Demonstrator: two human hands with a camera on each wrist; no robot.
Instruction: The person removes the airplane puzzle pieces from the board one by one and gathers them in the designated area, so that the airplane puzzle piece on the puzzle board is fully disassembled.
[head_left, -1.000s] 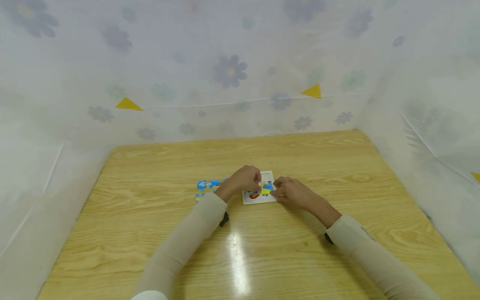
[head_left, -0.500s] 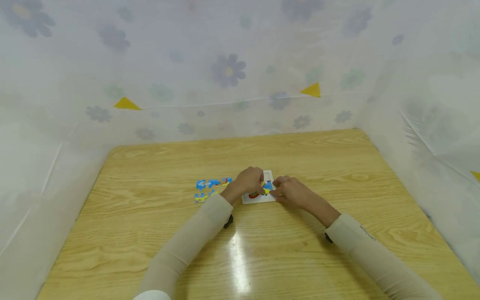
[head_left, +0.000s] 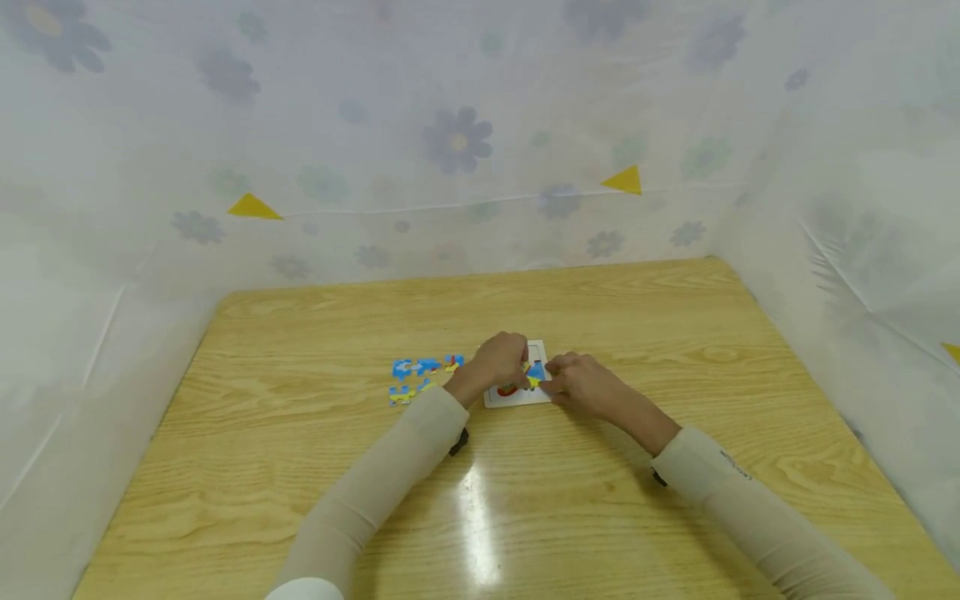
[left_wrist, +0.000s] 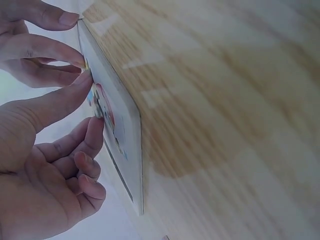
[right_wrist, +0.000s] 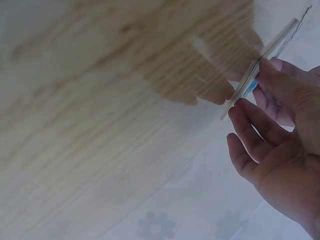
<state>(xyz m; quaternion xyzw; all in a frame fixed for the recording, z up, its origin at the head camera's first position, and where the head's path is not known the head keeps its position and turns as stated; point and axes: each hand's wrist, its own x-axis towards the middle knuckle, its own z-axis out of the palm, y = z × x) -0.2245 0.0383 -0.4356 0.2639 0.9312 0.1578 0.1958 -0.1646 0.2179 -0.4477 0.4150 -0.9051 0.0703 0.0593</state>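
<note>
A white-framed jigsaw puzzle board (head_left: 519, 402) lies on the table between my hands, with blue, yellow and red picture pieces in it. Over its left part my left hand (head_left: 501, 360) bends down; in the left wrist view its thumb and index finger pinch a puzzle piece (left_wrist: 96, 102) at the board's surface. The other left fingers are curled. At the right edge, my right hand (head_left: 588, 385) grips the board, its thumb and fingertips right at the rim in the right wrist view. My left hand hides part of the picture.
Left of the board lie loose puzzle pieces, an upper row of blue ones (head_left: 402, 369) and a lower row of yellow-blue ones (head_left: 400, 396). A flower-patterned white curtain (head_left: 457, 208) surrounds the wooden table (head_left: 315, 333).
My left hand has shifted slightly right over the board, uncovering more loose pieces, and then stays nearly still. My right hand keeps its place at the board's edge.
</note>
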